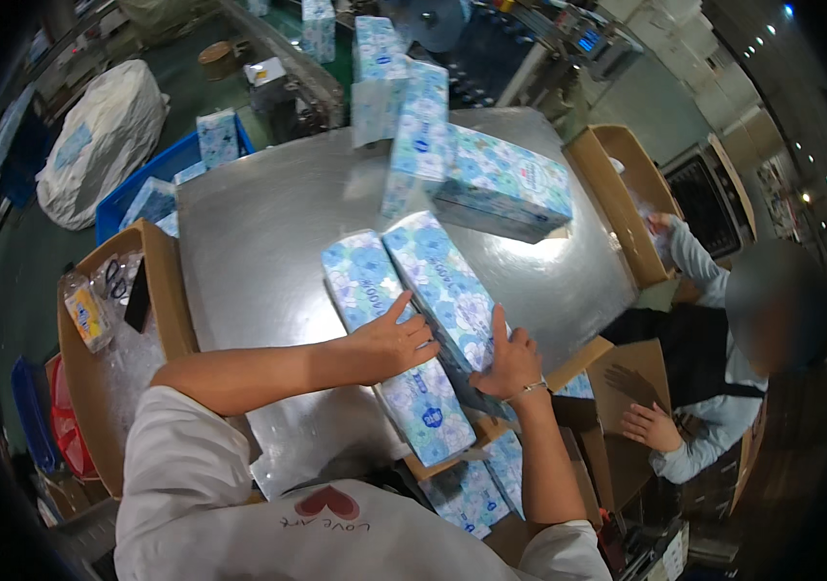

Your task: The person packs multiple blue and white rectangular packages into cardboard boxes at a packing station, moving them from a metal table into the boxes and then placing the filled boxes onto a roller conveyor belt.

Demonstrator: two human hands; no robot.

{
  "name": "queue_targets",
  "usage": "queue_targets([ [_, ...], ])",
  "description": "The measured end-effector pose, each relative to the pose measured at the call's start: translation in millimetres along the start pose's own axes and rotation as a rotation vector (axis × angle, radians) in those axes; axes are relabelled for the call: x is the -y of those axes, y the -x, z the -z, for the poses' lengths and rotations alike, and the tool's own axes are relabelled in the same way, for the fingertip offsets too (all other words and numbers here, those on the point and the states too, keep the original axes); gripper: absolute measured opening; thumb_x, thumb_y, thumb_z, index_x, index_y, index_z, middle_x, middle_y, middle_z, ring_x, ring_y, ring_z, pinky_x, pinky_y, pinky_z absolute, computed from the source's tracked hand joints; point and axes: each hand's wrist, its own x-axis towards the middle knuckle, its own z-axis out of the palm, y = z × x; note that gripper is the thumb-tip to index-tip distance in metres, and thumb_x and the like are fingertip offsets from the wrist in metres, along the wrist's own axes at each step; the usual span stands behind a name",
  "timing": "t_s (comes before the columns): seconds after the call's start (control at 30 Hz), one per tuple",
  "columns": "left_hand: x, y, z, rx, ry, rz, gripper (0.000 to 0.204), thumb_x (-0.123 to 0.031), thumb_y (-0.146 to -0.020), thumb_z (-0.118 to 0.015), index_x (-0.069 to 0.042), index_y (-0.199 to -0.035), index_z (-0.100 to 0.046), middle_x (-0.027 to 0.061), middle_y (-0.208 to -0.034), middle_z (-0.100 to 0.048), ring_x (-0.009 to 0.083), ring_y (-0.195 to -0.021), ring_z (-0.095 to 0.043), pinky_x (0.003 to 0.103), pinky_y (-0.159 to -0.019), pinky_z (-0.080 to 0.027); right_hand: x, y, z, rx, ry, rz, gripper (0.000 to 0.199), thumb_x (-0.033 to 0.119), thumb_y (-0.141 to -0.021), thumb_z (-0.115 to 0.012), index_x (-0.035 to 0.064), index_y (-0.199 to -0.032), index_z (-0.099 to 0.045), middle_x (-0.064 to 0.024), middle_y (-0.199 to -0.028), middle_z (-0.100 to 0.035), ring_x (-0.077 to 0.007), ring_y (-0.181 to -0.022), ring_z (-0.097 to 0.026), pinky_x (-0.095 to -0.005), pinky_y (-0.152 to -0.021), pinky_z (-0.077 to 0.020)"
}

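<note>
Partly hidden tissue packs under right hand, left hand

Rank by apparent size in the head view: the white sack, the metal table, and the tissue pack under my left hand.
1. metal table
2. white sack, though farther from the camera
3. tissue pack under the left hand

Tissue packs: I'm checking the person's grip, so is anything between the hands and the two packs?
Nothing visible. The left hand lies flat on the left tissue pack, and the right hand touches the right tissue pack.
</note>
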Motion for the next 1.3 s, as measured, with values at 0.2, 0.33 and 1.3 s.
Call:
queue_targets([
  [0.2, -46, -54, -5, 0.33, 0.45, -0.057, 0.05, -0.016, -0.046, -0.073, -0.003, -0.089, -0.051, 0.013, -0.085, -0.054, 0.0322, -0.081, -0.054, 0.039, -0.072, -0.042, -17, -51, -16, -0.459, -0.264, 0.123, 0.092, 0.03, -0.049, -0.075, 0.004, -0.127, -0.032, -0.0239, -0.094, -0.053, -0.0397, -0.092, -0.051, -0.0427, -0.081, -0.0422],
  [0.33, -44, -37, 54, -0.028, 0.64, 0.059, 0.071, -0.026, -0.047, -0.076, -0.002, -0.109, -0.05, 0.0193, -0.098, -0.053, 0.0364, -0.085, -0.053, 0.04, -0.075, -0.043, -89, 7, 4, -0.589, -0.705, 0.193, 0.082, 0.022, -0.049, -0.073, -0.0018, -0.122, -0.043, -0.0207, -0.113, -0.054, -0.0306, -0.104, -0.053, -0.0342, -0.091, -0.0403],
  [1.3, 97, -113, -24, -0.178, -0.1, 1.237, 0.056, -0.038, -0.069, -0.069, 0.001, -0.103, -0.049, 0.0199, -0.1, -0.055, 0.0334, -0.096, -0.055, 0.04, -0.077, -0.047, -173, 222, -290, 0.064, -0.205, -0.322, 0.097, 0.031, -0.05, -0.078, -0.0091, -0.122, -0.026, -0.0225, -0.109, -0.045, -0.0375, -0.102, -0.045, -0.0433, -0.089, -0.0391],
])
